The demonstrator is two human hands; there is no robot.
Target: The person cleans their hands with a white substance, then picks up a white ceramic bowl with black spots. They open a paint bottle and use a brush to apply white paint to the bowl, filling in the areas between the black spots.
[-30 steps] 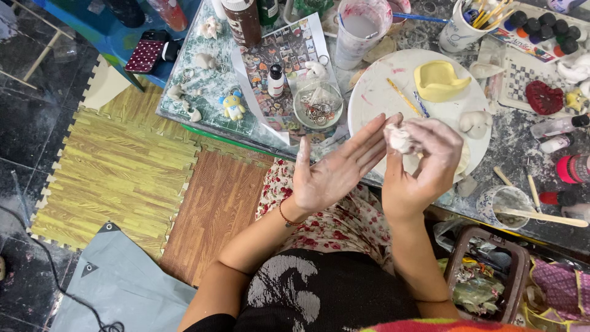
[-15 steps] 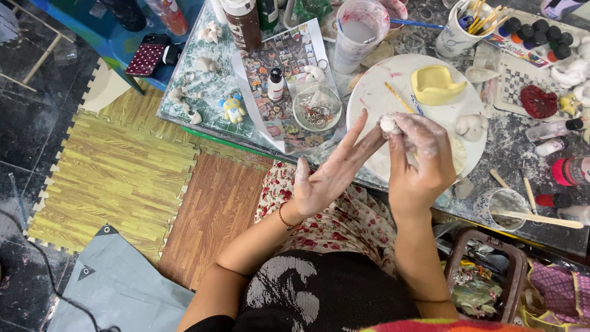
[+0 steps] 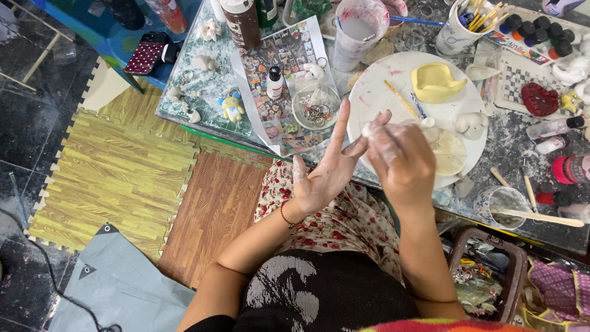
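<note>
Two hands meet above the white plate (image 3: 393, 80) in the head view, the only one. The left hand (image 3: 326, 169) is spread flat, fingers pointing up toward the counter (image 3: 522, 147). The right hand (image 3: 402, 157) is curled, pinching a small white clay lump (image 3: 367, 129) at its fingertips against the left fingers. The lump looks roundish; I cannot tell any long axis or heading. Rolling it well likely calls for light, even pressure over the plate.
</note>
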